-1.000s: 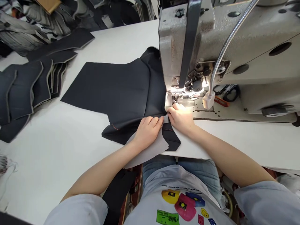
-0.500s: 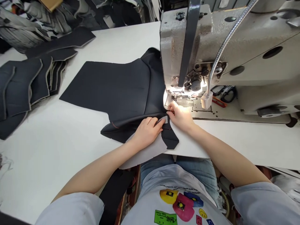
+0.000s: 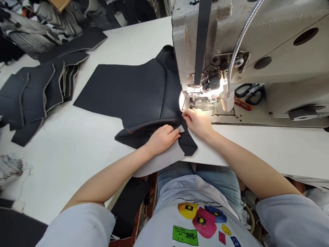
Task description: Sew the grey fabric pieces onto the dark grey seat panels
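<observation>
A large sewn black fabric piece lies on the white table, its right side reaching under the head of the sewing machine. Orange stitching shows near its folded front edge. My left hand is closed on that folded front part, fingers together, beside a turned-up bit of the grey backing, which hangs toward the table's edge. Close in front of the lit presser foot, my right hand pinches the black fabric's edge between thumb and fingers. The needle tip is too small to make out.
Several black cut pieces are stacked on the left, with grey bundles behind. Black-handled scissors and an orange-handled tool lie under the machine arm. A flexible lamp hangs beside the needle area.
The view has shifted slightly, so the machine and table sit higher in the picture. Both hands keep nearly the same hold on the black fabric piece.
</observation>
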{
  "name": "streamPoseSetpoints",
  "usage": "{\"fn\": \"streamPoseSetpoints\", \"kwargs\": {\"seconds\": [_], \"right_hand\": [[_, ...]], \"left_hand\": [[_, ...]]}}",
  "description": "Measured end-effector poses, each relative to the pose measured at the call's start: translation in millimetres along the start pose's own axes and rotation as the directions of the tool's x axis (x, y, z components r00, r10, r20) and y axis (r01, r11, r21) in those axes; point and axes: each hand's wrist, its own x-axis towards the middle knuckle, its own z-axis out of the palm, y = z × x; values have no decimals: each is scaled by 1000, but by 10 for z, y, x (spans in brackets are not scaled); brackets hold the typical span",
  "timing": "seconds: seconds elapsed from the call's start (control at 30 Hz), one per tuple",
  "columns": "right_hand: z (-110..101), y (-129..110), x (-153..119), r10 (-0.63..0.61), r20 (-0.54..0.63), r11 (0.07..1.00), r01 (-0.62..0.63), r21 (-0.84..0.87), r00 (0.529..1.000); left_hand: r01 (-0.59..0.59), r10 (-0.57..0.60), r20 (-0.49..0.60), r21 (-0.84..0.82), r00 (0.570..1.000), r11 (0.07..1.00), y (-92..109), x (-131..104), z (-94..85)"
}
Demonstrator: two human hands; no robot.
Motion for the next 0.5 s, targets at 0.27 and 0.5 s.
{"fn": "streamPoseSetpoints", "kwargs": {"seconds": [0.27,0.5], "right_hand": [[-7,56,95,87,-29,996,-88,-30,996],[-52,146,159,81,-29,986,-84,-143,996]], "left_hand": [[339,-339,8,20,941,941,-85,458,-91],[168,-167,44,-34,985,985,-117,552,201]]}}
